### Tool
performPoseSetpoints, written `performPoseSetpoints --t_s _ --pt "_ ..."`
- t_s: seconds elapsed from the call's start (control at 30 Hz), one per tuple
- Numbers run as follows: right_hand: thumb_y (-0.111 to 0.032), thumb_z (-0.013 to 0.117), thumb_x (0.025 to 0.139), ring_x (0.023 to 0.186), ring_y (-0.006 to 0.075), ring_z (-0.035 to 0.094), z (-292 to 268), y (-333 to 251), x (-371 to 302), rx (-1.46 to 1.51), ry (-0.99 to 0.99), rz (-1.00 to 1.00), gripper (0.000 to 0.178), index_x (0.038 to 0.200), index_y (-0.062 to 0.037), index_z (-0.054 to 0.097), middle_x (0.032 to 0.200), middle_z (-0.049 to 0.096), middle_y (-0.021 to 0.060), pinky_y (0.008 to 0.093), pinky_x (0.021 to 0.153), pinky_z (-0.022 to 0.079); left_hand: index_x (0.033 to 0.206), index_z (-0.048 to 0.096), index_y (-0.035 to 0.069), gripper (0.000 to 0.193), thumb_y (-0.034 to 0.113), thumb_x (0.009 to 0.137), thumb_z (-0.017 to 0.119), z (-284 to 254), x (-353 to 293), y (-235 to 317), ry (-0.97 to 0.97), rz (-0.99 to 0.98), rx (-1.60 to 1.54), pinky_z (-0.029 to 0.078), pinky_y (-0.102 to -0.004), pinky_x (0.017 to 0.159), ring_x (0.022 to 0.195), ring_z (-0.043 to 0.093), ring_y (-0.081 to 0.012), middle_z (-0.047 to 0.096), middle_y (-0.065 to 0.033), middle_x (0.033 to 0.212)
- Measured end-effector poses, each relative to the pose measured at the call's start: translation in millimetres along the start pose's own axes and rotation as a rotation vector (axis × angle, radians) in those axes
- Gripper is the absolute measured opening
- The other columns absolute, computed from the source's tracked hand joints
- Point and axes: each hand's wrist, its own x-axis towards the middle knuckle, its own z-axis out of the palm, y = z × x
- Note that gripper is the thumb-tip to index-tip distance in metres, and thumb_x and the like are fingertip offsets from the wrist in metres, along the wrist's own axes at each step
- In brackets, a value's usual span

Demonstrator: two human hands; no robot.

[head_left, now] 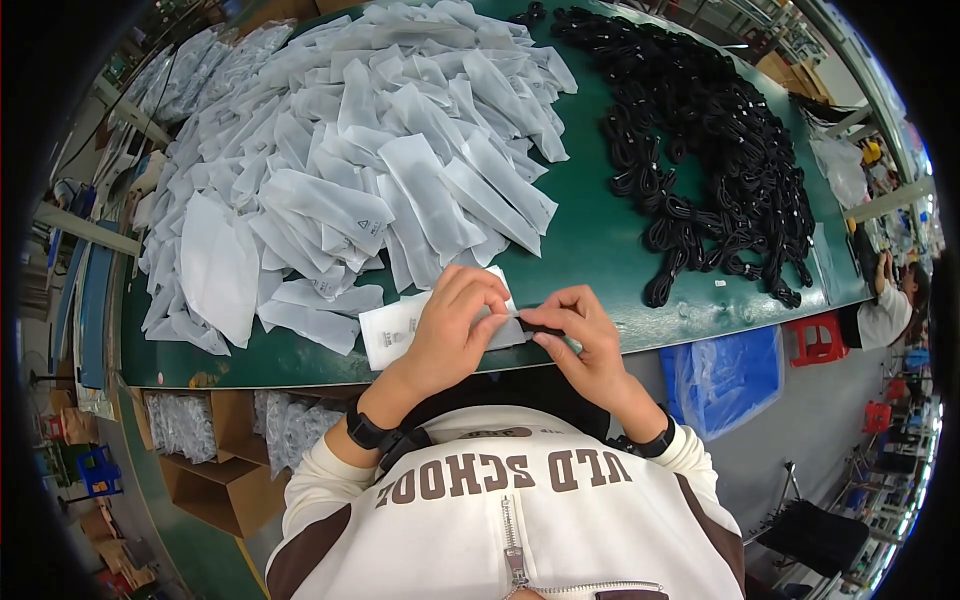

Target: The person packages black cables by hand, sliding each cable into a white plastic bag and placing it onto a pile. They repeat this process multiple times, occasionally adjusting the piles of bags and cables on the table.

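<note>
My left hand [455, 325] is closed in a pinch over a flat stack of white printed bags [390, 332] at the table's near edge. What its fingertips hold is too small to make out. Just to its right, my right hand [585, 338] grips a short black piece, apparently part of a black cable [541, 328], between thumb and fingers. Both sets of fingertips nearly meet at the cable's left end. The rest of the cable is hidden by the fingers.
A large heap of filled frosted white pouches [415, 170] covers the table's left and middle. Bundled black cables [700, 150] pile up at right on the green table [590, 240]. Cardboard boxes [215, 490] stand below left; a blue plastic-lined bin [725, 375] and red stool [818, 338] stand right.
</note>
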Motion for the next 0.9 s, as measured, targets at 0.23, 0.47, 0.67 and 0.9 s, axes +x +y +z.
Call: performPoseSetpoints --t_s 0.23,0.47,0.67,0.9 --pt "0.006 0.068 0.085 0.094 0.0224 0.059 4 -16 22 0.108 0.292 -0.124 0.027 0.112 -0.0008 0.068 0.114 0.057 0.0158 0.0294 0.077 0.050 0.093 0.058 0.003 0.007 0.007 0.094 0.063 -14 24 0 0.037 -0.224 -0.472 0.044 -0.0294 0.080 0.089 0.054 -0.0161 0.061 -0.0054 0.106" --pt "-0.006 0.071 0.088 0.092 0.0293 0.062 -41 8 17 -0.474 0.469 0.003 0.031 0.118 -0.0036 0.064 0.115 0.059 0.0168 0.0374 0.071 0.053 0.110 0.063 0.001 0.016 0.010 0.097 0.063 -82 89 -33 0.564 -0.317 -0.550 0.045 -0.0237 0.076 0.083 0.054 -0.0096 0.063 0.0007 0.101" --pt "-0.012 0.064 0.094 0.087 0.0390 0.062 -69 53 -29 -0.976 0.382 0.538 0.032 0.124 -0.0042 0.058 0.111 0.060 0.0217 0.0445 0.072 0.052 0.105 0.063 0.002 0.018 0.005 0.088 0.070 -44 27 -10 0.160 -0.270 -0.005 0.047 -0.0282 0.074 0.082 0.058 -0.0191 0.063 -0.0079 0.098" --pt "-0.008 0.058 0.096 0.082 0.0298 0.064 -57 57 -45 -0.589 0.493 0.544 0.028 0.123 -0.0010 0.053 0.103 0.062 0.0177 0.0388 0.069 0.053 0.093 0.062 0.003 0.015 0.007 0.083 0.072 21 -17 -8 -0.001 -0.078 0.309 0.048 -0.0384 0.069 0.084 0.059 -0.0307 0.058 -0.0122 0.090"
